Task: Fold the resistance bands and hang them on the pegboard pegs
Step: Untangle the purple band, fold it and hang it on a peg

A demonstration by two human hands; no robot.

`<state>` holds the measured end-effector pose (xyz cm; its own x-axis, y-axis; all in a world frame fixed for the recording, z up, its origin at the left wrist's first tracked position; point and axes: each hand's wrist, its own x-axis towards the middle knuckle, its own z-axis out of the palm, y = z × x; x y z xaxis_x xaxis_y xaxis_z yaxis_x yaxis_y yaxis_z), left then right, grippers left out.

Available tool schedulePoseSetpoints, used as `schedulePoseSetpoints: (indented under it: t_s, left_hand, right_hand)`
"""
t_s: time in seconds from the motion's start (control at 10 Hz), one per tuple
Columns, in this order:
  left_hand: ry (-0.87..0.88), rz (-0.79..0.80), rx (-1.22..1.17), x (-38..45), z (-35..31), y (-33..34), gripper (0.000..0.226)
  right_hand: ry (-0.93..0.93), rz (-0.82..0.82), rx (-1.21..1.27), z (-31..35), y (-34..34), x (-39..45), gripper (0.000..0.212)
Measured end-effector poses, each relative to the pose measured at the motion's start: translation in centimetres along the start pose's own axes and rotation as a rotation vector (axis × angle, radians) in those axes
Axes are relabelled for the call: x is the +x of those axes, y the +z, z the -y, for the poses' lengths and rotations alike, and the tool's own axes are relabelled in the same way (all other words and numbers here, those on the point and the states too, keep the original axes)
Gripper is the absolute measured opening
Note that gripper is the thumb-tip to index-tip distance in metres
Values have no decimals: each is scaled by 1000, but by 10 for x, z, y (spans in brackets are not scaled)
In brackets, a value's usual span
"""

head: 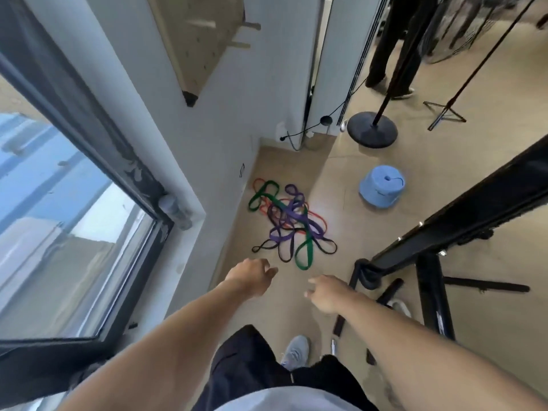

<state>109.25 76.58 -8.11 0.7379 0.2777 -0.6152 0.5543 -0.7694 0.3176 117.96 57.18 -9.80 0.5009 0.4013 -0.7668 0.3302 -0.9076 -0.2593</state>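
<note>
A tangled pile of resistance bands (292,221) in green, purple, black and orange lies on the tan floor beside the white wall. Both my arms stretch down toward it. My left hand (252,275) hovers just short of the pile's near edge, fingers loosely curled, holding nothing. My right hand (327,292) is a little lower and to the right, also relaxed and empty. High on the wall hangs the wooden pegboard (195,43) with two wooden pegs (247,35) sticking out to the right.
A blue upturned bucket (382,189) stands right of the pile. A black metal frame (444,232) with legs crowds the right side. A round stand base (372,129) and a person's legs (394,54) are farther back. A window (65,203) fills the left.
</note>
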Motion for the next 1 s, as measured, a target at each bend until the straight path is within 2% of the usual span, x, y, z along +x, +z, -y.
schedulePoseSetpoints:
  t_s: [0.2,0.4,0.6,0.7,0.8,0.9,1.0]
  left_hand:
    - [-28,5,-29,93,-43,-57,45]
    - [-12,36,-68,217,-73,-118,44]
    - [31,106,91,310,-101,-180,40]
    - [12,119,69,349,-110,-205,45]
    - [-38,121,10,384,-123,-228,40]
    - [-87,89,10,422,-127,-240,38]
    - [-362,-55,-435,432,-147,-265,37]
  right_hand:
    - [-12,37,-59,-4,-86,69,58]
    - [-11,57,-94,-18,-187,168,40]
    - [6,-14,-89,-17,-300,237,27]
    - [-15,-18,-65,-15,-339,264,20]
    - [-26,23,-48,-15,-372,297,35]
    - [-79,80,-132,-12,-412,334,49]
    - [-169,139,-240,-9,-452,382,50]
